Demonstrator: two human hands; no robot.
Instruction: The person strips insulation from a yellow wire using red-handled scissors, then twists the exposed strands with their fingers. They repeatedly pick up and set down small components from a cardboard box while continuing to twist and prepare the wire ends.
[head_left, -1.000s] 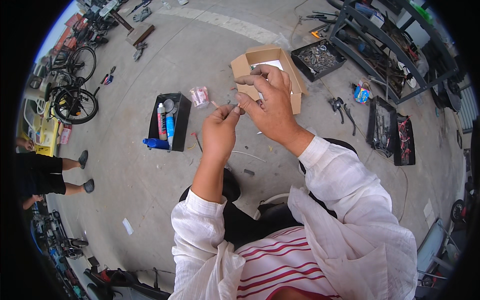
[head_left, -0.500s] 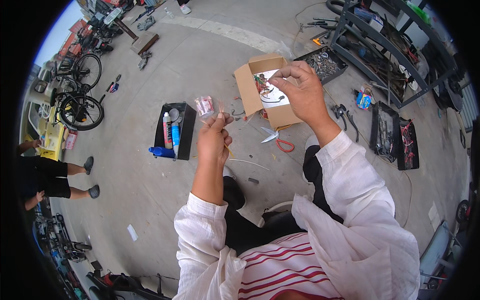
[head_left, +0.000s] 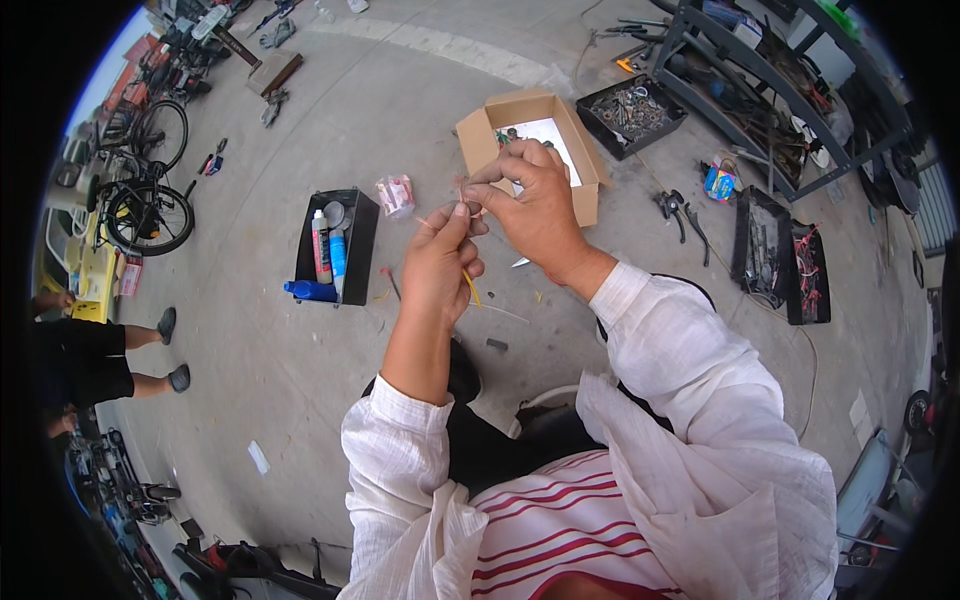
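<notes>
left hand (head_left: 438,250) gripping yellow wire (head_left: 472,289) | right hand (head_left: 537,205) meeting left fingertips, hold unclear | best: pinch close behind copper strands (head_left: 426,223), keep them bunched

The grey concrete floor (head_left: 250,340) carries an open cardboard box (head_left: 582,208), a black bin (head_left: 361,235), a pink-and-white plastic packet (head_left: 396,196) and black pliers (head_left: 688,216). Toward the right sit 3 black trays (head_left: 640,141), 1 filled with metal hardware (head_left: 632,110).

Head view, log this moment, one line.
left hand: holding yellow wire | right hand: close beside, grip unclear | nearby: open cardboard box
</notes>
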